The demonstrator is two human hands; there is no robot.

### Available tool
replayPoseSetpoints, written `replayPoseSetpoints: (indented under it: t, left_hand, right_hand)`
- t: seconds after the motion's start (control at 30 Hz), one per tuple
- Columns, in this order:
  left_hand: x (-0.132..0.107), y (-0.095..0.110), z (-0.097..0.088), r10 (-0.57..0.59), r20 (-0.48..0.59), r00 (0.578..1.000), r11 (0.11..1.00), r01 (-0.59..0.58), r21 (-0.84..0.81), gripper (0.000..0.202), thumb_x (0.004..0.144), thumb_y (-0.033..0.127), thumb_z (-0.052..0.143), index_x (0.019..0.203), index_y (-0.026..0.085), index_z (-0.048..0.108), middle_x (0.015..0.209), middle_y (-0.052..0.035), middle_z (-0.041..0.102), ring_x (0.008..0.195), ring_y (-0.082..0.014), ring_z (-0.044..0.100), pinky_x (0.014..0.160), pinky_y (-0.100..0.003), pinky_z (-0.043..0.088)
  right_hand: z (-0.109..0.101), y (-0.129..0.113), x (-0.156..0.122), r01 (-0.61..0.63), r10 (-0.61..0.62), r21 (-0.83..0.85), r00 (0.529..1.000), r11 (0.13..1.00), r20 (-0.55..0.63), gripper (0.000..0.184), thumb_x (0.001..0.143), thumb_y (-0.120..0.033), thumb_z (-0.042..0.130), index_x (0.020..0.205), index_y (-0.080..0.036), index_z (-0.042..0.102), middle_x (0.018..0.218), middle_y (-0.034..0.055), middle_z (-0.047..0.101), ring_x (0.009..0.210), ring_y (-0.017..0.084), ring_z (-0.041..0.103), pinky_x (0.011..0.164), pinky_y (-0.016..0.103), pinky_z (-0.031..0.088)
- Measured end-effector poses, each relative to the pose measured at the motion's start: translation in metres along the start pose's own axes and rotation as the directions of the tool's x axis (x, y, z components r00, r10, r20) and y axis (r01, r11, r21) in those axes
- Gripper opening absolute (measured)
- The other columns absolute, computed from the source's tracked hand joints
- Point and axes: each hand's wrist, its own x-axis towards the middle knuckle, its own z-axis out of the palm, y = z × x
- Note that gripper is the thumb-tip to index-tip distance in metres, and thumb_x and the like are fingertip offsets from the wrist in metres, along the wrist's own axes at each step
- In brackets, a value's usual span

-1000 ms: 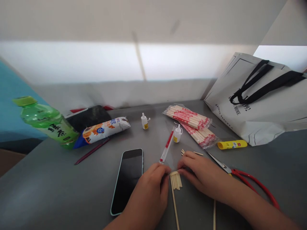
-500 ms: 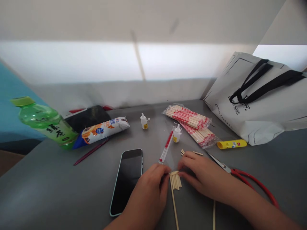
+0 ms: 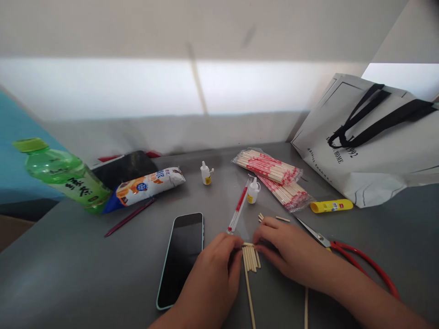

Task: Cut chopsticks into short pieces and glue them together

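Observation:
My left hand (image 3: pixel 216 269) and my right hand (image 3: pixel 288 249) rest on the grey table (image 3: pixel 85 274), fingertips pinched on either end of a short stick laid across the top of a small row of cut wooden sticks (image 3: pixel 251 258). A long wooden stick (image 3: pixel 249 297) runs from the row toward me. Both hands are closed, fingers pressed together at the sticks.
A phone (image 3: pixel 181 258) lies left of my left hand. Red-handled scissors (image 3: pixel 346 256) lie to the right, near a yellow glue stick (image 3: pixel 331 206). Behind are two small glue bottles (image 3: pixel 253 191), packs of wrapped sticks (image 3: pixel 270 171), a snack pack (image 3: pixel 147 185), a green bottle (image 3: pixel 65 176) and a white bag (image 3: pixel 373 141).
The cross stick at the top of the row has shifted slightly; both hands stay in nearly the same place.

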Motion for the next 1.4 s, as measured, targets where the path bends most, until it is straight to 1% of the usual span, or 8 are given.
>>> replayPoseSetpoints:
  t: [0.23,0.47,0.7,0.87,1.03,1.13,1.2,1.4]
  left_hand:
    - [-0.0005,-0.0011,0.0017,0.008,-0.017,1.0,1.0,-0.008,0.002,0.021,0.095,0.011,0.051,0.103,0.022,0.067,0.099,-0.005,0.069,0.09,-0.0234,0.067,0.083,-0.039,0.052]
    - [-0.0012,-0.0004,0.0013,-0.002,-0.012,1.0,1.0,0.001,-0.01,0.017,0.096,0.014,0.052,0.1,0.022,0.065,0.097,-0.0037,0.069,0.089,-0.0228,0.067,0.081,-0.038,0.051]
    - [-0.002,-0.0001,0.0036,-0.001,-0.021,1.0,1.0,0.001,-0.01,0.019,0.095,0.015,0.053,0.107,0.022,0.066,0.1,-0.0053,0.07,0.091,-0.0242,0.068,0.083,-0.039,0.052]
    - [-0.0022,0.0018,0.0029,-0.033,-0.013,0.999,0.999,0.032,-0.032,0.026,0.096,0.017,0.053,0.12,0.02,0.063,0.103,-0.0078,0.072,0.093,-0.0253,0.069,0.086,-0.041,0.053]
    - [-0.0027,0.0022,0.0026,-0.038,-0.004,0.999,0.999,0.038,-0.033,0.024,0.095,0.016,0.051,0.115,0.02,0.064,0.102,-0.0076,0.071,0.093,-0.0255,0.068,0.086,-0.042,0.053]
    - [-0.0023,0.0018,0.0029,-0.031,-0.001,1.0,0.999,0.031,-0.043,0.021,0.095,0.016,0.051,0.111,0.021,0.064,0.099,-0.0063,0.071,0.091,-0.025,0.068,0.084,-0.041,0.052]
    - [-0.0021,0.0014,0.0029,-0.03,-0.001,1.0,0.999,0.03,-0.044,0.02,0.095,0.016,0.052,0.11,0.022,0.064,0.099,-0.0057,0.071,0.091,-0.0246,0.068,0.084,-0.04,0.052]
    - [-0.0026,0.0008,0.0035,-0.043,0.011,0.999,0.998,0.044,-0.043,0.025,0.095,0.017,0.052,0.118,0.021,0.064,0.104,-0.0069,0.072,0.096,-0.0256,0.068,0.087,-0.041,0.052]
  right_hand:
    - [-0.0001,-0.0003,-0.0007,0.005,-0.005,-0.002,1.0,1.0,-0.004,0.012,0.1,-0.019,0.056,0.098,-0.025,0.066,0.099,0.0014,0.064,0.083,0.02,0.067,0.073,0.033,0.05]
    - [0.0029,0.0005,0.0004,0.003,-0.003,-0.011,1.0,1.0,-0.006,0.012,0.1,-0.019,0.057,0.097,-0.025,0.067,0.098,0.0014,0.065,0.081,0.02,0.067,0.071,0.033,0.049]
    - [-0.0004,0.005,-0.0009,-0.034,0.032,-0.036,0.998,0.999,-0.051,0.013,0.1,-0.016,0.055,0.098,-0.024,0.065,0.1,0.0025,0.064,0.086,0.021,0.066,0.075,0.035,0.05]
    - [0.0013,0.0061,0.0022,-0.025,0.024,-0.045,0.999,0.999,-0.02,0.014,0.101,-0.016,0.055,0.097,-0.024,0.065,0.098,0.0021,0.064,0.084,0.022,0.067,0.074,0.035,0.05]
    - [0.0029,0.005,0.0025,-0.014,0.014,-0.04,1.0,0.999,-0.008,0.016,0.101,-0.013,0.053,0.099,-0.023,0.065,0.101,0.003,0.064,0.089,0.022,0.067,0.078,0.037,0.05]
    - [0.0021,0.0053,0.0019,0.002,-0.002,-0.027,1.0,1.0,0.005,0.021,0.102,-0.012,0.05,0.104,-0.025,0.065,0.104,0.0027,0.063,0.092,0.021,0.067,0.081,0.037,0.051]
    - [0.0012,0.005,0.0016,0.013,-0.013,-0.012,1.0,1.0,0.029,0.022,0.102,-0.012,0.049,0.108,-0.027,0.065,0.106,0.0027,0.063,0.089,0.02,0.067,0.08,0.036,0.051]
    - [-0.0015,0.0028,0.0004,0.027,-0.028,0.026,0.998,0.999,0.057,0.026,0.101,-0.013,0.048,0.111,-0.028,0.066,0.11,0.0033,0.063,0.089,0.02,0.067,0.079,0.036,0.052]
